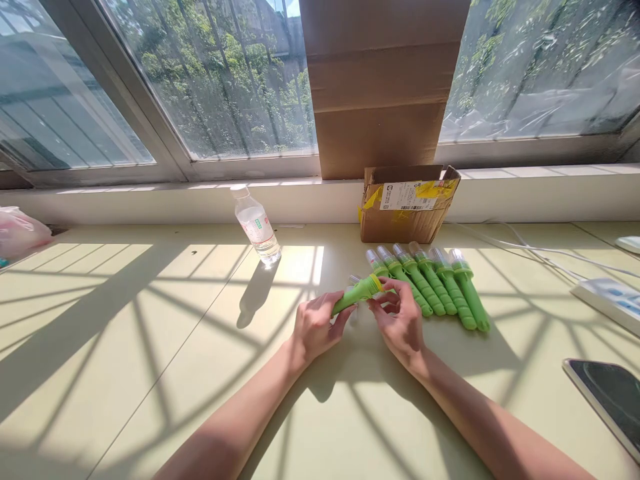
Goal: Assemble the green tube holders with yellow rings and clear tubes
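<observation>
A green plastic tube (pixel 356 295) with a yellow ring at its right end is held above the table, tilted up to the right. My left hand (pixel 320 321) is closed round its lower left part. At the yellow end, my right hand (pixel 400 317) has thumb and fingertips closed on the rim. Behind the tube and my fingers, a clear piece (pixel 354 280) shows only in part. Just beyond my right hand, several green tubes with clear caps (pixel 453 293) lie side by side, some with spiral ridges. My hand hides part of the leftmost ones.
An open cardboard box (pixel 400 223) with a label stands behind the row of tubes, by the sill. A clear bottle (pixel 257 227) stands to the left. Far right are a white power strip (pixel 607 303), cables (pixel 535 250) and a phone (pixel 607 400). A pinkish plastic bag (pixel 23 230) sits far left.
</observation>
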`<move>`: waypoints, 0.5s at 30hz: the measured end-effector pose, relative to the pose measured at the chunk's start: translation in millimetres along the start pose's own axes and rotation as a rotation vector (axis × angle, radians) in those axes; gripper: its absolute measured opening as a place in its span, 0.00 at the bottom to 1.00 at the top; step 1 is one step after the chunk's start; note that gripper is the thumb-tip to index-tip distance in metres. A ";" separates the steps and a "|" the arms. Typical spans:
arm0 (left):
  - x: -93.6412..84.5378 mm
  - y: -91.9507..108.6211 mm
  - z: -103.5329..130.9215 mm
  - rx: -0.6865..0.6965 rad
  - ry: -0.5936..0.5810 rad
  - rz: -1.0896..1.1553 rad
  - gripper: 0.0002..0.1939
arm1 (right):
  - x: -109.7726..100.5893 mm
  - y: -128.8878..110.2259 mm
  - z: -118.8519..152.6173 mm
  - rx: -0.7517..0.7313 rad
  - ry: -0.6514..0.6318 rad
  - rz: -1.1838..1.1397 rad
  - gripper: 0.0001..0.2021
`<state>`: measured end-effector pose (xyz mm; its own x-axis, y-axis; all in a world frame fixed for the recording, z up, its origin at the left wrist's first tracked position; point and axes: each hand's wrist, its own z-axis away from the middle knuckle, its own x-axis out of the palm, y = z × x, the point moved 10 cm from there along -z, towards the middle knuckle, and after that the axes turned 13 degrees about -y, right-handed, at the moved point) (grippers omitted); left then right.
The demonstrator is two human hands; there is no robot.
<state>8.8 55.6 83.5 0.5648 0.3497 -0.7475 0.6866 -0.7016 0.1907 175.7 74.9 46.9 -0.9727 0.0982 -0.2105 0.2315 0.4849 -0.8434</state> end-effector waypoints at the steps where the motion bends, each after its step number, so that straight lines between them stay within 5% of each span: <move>1: 1.2 -0.7 -0.5 -0.008 -0.019 0.009 0.10 | 0.3 -0.7 0.1 -0.002 -0.002 0.001 0.13; 15: 14.9 -19.6 -0.4 -0.166 -0.134 0.165 0.10 | 0.7 -3.8 0.1 -0.022 -0.006 0.010 0.11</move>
<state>3.9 74.8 68.9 0.6175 0.1462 -0.7729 0.6623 -0.6267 0.4106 174.2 73.1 49.9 -0.9702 0.0982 -0.2215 0.2404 0.5032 -0.8300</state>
